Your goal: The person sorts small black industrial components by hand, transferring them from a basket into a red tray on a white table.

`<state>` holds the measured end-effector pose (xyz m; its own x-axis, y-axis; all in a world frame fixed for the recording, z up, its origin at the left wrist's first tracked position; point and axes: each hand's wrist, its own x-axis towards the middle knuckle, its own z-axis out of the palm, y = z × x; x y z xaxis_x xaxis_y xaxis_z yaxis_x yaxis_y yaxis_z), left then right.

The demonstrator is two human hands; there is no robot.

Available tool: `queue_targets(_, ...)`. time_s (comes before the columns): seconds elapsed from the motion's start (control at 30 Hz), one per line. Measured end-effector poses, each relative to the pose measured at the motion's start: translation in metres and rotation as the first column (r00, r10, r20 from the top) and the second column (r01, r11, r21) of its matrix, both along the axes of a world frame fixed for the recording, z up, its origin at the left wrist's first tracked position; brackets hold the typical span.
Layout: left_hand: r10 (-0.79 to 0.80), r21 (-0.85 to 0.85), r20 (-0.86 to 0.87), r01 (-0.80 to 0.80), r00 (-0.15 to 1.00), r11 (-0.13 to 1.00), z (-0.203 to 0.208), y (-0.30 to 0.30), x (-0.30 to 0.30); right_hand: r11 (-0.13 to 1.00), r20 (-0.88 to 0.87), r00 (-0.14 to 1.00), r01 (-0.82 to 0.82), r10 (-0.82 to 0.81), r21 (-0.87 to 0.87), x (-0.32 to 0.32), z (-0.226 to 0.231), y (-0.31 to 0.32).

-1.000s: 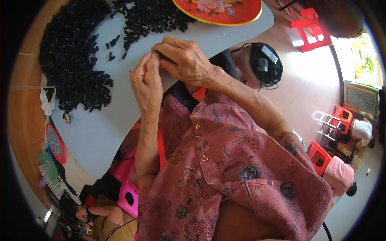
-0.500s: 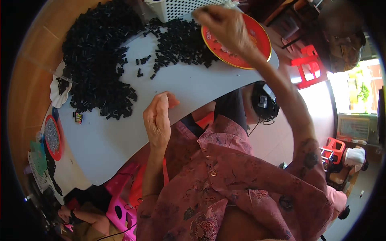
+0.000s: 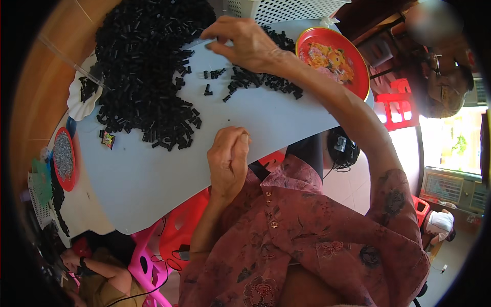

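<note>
My left hand [image 3: 228,159] is raised near the front edge of the grey-white table [image 3: 153,179], fingers curled in and closed. Whatever it may hold is hidden. My right hand [image 3: 246,45] reaches over the far part of the table, palm down, between two heaps of short black tubular pieces. Its thumb and forefinger are apart at the edge of the large heap [image 3: 143,71], with no piece clearly seen between them. Behind its wrist spreads the smaller heap [image 3: 268,82]. A few loose black pieces [image 3: 214,74] lie between the heaps.
A red round tray [image 3: 364,61] with a flower print and a white perforated basket [image 3: 286,10] stand at the far side. At left are a small colourful packet [image 3: 108,139], a white scalloped dish [image 3: 75,108] and a red plate [image 3: 71,180] of small silvery pieces. Another person's arm [image 3: 105,267] shows lower left.
My right hand has swung left from over the red tray to the edge of the large black heap. My left hand's fingers have curled further in. The whole view has shifted slightly.
</note>
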<state>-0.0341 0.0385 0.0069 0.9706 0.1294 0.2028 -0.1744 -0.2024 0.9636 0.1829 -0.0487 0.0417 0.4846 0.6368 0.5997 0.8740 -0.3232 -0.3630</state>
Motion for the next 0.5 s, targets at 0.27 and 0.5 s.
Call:
queue_targets(0.27, 0.000, -0.004, 0.032, 0.000, 0.999, 1.000, -0.003, -0.002, -0.001, 0.982, 0.004, 1.000, 0.018, -0.018, -0.187, -0.002, -0.031, 0.050)
queue_targets(0.5, 0.000, 0.012, 0.053, 0.000, 0.999, 1.000, -0.003, -0.002, 0.000, 0.930, -0.176, 0.980, -0.147, 0.091, -0.337, 0.002, -0.013, 0.020)
